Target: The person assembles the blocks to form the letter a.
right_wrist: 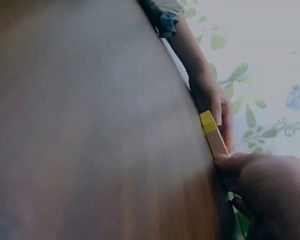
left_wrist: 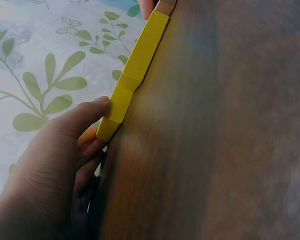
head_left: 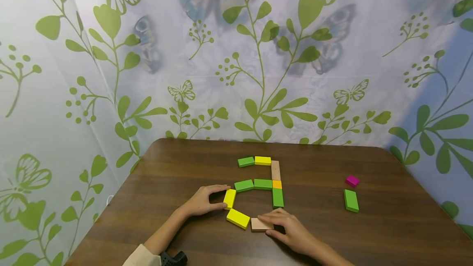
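Observation:
My left hand (head_left: pixel 201 201) pinches a small yellow block (head_left: pixel 229 199) between thumb and fingers, at the left side of a block outline on the table. Touching or close below it lies a larger yellow block (head_left: pixel 238 218). With thumb and fingers, my right hand (head_left: pixel 290 229) grips the right part of a plain wooden block (head_left: pixel 260 224) lying flat. The outline also has a green block (head_left: pixel 244 186), another green block (head_left: pixel 263 184), an orange block (head_left: pixel 276 184) and an upright-running green block (head_left: pixel 278 197). In the left wrist view, the thumb rests on the yellow block (left_wrist: pixel 121 106).
Farther back lie a green block (head_left: pixel 246 162), a yellow block (head_left: pixel 262 161) and a wooden block (head_left: pixel 276 170). Off to the right are a magenta block (head_left: pixel 352 181) and a green block (head_left: pixel 351 200). A leaf-patterned cloth (head_left: pixel 207 93) hangs behind the brown table (head_left: pixel 177 159).

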`<state>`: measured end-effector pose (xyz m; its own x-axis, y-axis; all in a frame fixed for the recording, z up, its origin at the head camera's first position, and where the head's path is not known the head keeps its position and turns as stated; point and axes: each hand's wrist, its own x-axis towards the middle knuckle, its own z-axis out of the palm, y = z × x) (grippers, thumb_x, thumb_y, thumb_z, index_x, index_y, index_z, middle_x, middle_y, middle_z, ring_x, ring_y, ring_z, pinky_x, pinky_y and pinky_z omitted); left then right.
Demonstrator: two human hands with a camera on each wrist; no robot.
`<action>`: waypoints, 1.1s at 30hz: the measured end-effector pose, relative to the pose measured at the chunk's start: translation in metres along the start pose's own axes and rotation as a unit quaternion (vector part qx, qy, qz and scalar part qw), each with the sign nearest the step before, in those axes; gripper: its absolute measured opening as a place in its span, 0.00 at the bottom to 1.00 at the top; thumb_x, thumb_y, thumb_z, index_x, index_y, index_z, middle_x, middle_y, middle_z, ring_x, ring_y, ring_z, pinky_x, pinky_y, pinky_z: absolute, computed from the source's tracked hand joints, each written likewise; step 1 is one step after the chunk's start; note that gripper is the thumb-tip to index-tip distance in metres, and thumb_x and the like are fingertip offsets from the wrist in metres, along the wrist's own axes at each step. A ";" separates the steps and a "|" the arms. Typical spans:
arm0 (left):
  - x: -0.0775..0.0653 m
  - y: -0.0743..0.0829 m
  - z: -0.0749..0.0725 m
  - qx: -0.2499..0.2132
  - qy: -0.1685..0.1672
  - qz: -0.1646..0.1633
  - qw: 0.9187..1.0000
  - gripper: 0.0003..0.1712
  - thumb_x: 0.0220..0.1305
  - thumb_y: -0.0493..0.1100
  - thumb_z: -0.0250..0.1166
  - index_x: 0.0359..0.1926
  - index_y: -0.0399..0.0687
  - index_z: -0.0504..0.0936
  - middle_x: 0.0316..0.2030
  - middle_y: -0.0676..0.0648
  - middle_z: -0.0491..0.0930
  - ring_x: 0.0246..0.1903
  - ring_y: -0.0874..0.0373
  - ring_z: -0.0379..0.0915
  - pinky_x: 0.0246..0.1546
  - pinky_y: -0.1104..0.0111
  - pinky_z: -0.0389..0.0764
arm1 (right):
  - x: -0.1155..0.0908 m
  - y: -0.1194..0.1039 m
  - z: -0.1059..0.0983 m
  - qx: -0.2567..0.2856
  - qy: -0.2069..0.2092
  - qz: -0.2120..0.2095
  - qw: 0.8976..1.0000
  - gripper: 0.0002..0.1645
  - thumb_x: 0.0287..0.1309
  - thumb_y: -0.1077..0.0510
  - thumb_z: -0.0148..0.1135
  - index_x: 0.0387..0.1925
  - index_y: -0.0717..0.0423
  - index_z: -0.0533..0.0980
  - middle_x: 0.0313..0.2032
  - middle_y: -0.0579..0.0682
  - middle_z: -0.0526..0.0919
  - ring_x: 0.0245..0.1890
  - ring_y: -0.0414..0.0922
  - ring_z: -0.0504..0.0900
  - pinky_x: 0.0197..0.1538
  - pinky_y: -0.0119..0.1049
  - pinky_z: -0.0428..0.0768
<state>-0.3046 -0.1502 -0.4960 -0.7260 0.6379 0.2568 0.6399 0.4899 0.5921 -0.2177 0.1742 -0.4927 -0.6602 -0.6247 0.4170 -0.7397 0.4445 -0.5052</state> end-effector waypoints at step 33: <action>-0.003 0.000 0.000 0.000 0.003 0.000 1.000 0.33 0.58 0.61 0.61 0.62 0.53 0.71 0.58 0.53 0.71 0.58 0.56 0.66 0.55 0.55 0.69 | -0.001 0.001 0.010 -0.032 0.011 -0.002 0.999 0.25 0.60 0.54 0.59 0.60 0.50 0.71 0.55 0.40 0.75 0.49 0.37 0.72 0.46 0.37 0.77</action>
<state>-0.3027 -0.1518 -0.4969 -0.7278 0.6343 0.2609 0.6394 0.4899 0.5927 -0.2163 0.1691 -0.5010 -0.6598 -0.6121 0.4360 -0.7485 0.4833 -0.4541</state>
